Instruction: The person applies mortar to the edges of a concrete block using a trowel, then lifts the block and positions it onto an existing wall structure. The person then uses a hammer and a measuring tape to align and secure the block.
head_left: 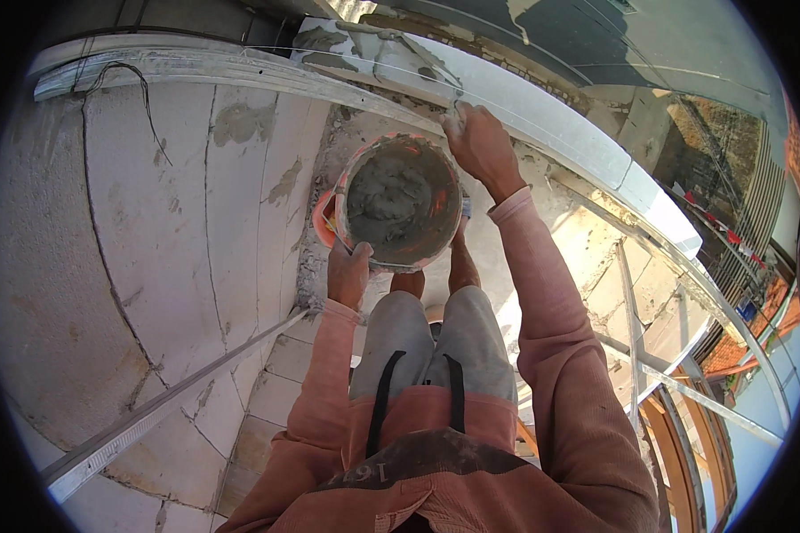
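Observation:
A round orange bucket (460,200), caked with grey inside, hangs or rests in front of my legs; where its base stands is hidden. Wet grey mortar (389,200) fills part of it. My left hand (349,274) is closed on the bucket's near left rim. Beyond the bucket to the right, my right hand (482,147) is closed in a fist round the handle of what looks like a mortar-smeared trowel (437,64). Its blade lies along the top of a pale block wall (516,96), hard to tell from the mortar spread (324,40) there.
Large pale block walling (151,222) rises on the left. A metal bar (178,377) slants along it, and a long metal profile (196,67) crosses its top with a dark wire (142,84). An orange-red object (324,220) sits behind the bucket. Metal framing (631,329) stands at right.

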Demonstrator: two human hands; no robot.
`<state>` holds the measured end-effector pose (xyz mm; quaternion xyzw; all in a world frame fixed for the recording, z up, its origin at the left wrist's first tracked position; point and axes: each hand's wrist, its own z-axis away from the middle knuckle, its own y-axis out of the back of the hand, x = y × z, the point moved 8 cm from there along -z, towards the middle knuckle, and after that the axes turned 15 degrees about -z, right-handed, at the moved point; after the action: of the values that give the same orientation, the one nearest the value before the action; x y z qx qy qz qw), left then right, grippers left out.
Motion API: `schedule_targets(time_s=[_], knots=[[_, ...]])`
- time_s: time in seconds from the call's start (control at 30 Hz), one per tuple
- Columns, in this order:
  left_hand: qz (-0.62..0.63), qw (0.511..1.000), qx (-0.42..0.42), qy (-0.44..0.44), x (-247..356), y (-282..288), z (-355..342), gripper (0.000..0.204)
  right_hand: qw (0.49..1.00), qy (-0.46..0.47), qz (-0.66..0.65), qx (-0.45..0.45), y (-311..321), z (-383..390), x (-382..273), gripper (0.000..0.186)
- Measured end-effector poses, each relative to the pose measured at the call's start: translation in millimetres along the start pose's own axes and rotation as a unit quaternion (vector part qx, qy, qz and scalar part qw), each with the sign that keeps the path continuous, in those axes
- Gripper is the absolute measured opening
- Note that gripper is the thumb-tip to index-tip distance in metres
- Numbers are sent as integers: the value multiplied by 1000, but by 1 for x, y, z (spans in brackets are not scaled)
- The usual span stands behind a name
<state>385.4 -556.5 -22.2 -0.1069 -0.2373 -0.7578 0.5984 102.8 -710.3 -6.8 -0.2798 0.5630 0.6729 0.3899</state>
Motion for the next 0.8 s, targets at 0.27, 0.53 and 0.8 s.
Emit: schedule_targets(time_s=[0.27,0.53,0.8], knots=[[4,999,-6,33,-14,12,7,31,971,-84,220,33,-32,-29,-36,18],[28,999,-10,29,-24,17,7,34,957,-137,254,21,3,-12,-24,19],[-7,1000,-7,22,-24,22,3,29,944,-207,253,40,45,31,27,31]])
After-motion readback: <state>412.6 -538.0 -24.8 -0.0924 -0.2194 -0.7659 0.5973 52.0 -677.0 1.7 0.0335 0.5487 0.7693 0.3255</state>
